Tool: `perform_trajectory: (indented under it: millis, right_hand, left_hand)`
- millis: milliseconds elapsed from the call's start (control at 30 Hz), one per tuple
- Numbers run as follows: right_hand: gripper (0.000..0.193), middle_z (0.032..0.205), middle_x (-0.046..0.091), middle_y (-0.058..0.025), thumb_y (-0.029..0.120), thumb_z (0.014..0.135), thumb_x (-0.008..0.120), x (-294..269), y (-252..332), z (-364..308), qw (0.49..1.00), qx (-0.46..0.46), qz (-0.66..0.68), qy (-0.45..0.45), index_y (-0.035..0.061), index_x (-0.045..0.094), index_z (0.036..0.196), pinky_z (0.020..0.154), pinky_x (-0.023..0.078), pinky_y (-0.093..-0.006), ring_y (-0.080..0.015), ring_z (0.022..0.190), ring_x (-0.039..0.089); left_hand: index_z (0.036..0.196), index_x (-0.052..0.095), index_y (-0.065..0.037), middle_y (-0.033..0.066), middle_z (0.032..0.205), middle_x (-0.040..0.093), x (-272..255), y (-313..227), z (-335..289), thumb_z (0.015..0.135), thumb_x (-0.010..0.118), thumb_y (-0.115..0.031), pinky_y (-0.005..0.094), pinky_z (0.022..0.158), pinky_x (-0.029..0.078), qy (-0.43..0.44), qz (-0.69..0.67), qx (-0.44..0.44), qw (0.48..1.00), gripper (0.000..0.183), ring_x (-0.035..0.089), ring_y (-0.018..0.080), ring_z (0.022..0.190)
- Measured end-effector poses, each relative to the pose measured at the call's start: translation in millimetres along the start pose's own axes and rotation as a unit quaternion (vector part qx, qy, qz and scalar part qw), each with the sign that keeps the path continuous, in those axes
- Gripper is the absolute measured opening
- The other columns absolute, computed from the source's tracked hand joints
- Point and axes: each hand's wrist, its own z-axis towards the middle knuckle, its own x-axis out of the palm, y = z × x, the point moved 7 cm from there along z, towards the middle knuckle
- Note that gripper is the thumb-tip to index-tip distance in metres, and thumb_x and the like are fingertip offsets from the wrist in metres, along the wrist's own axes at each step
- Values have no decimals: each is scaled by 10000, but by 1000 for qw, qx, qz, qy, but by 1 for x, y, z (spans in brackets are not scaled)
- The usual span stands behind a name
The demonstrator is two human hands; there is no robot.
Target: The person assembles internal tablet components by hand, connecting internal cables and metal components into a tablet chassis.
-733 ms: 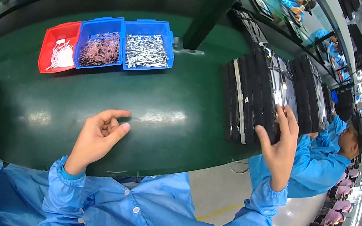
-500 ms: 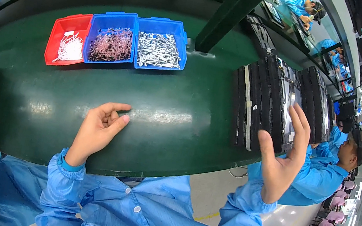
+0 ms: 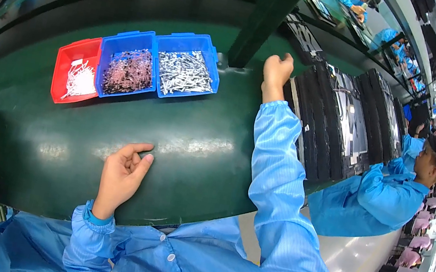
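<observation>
My left hand (image 3: 125, 171) hovers over the front part of the green tabletop (image 3: 195, 181). Its index finger is stretched out, the thumb stands apart from it, and the other fingers curl loosely around nothing. My right hand (image 3: 277, 76) is at the far left corner of a stack of black flat panels (image 3: 323, 119). Its back faces me and its fingers bend toward the stack. Most of the fingers are hidden, so a grip or contact does not show.
Left of my right arm sit a red bin (image 3: 61, 73) of white strips, a blue bin (image 3: 105, 41) of dark and pinkish small parts, and another blue bin (image 3: 210, 46) of silvery-white pieces. A green post (image 3: 261, 21) rises behind. A co-worker (image 3: 377, 193) stands at the right.
My right hand has swung from the near front of the panel stack to its far left corner, the arm stretching forward. My left hand stays nearly in place. The view has shifted slightly.
</observation>
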Motion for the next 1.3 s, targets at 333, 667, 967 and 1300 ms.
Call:
perform_trajectory:
  millis: [333, 667, 967, 1300]
  right_hand:
    - [860, 1358, 334, -417, 130, 778, 606, -4, -27, 58, 969, 125, 48, -209, -213, 143, 1416, 1144, 296, -486, -516, 1267, 395]
    - [766, 1141, 505, -332, 267, 793, 802, 25, -28, 65, 948, 194, 139, -211, -180, 346, 1217, 892, 502, -478, -417, 1023, 575]
    - [211, 580, 440, -2, 85, 806, 748, 111, -22, 48, 706, 336, 589, 205, 69, 538, 819, 379, 295, -242, -109, 437, 447]
    - [561, 816, 673, -327, 432, 820, 679, -5, 68, 3, 986, -122, -113, -4, -127, 636, 817, 802, 512, -520, -501, 853, 661]
  left_hand:
    - [1123, 702, 10, -91, 619, 427, 2, 1, -2, 930, 691, -72, 201, 480, 271, -17, 24, -3, 1000, 210, 351, -11, 544]
    - [1120, 697, 29, -95, 620, 408, 11, -12, 7, 951, 664, -50, 193, 485, 245, -20, 47, -5, 999, 189, 329, -13, 554]
    - [1104, 702, 23, -97, 623, 413, 6, -6, 3, 950, 667, -57, 193, 492, 257, -50, 45, 2, 998, 177, 342, -12, 559]
    - [1086, 716, -9, -70, 600, 447, -7, 3, 11, 926, 692, -86, 226, 475, 306, -25, 17, 17, 999, 179, 371, 3, 545]
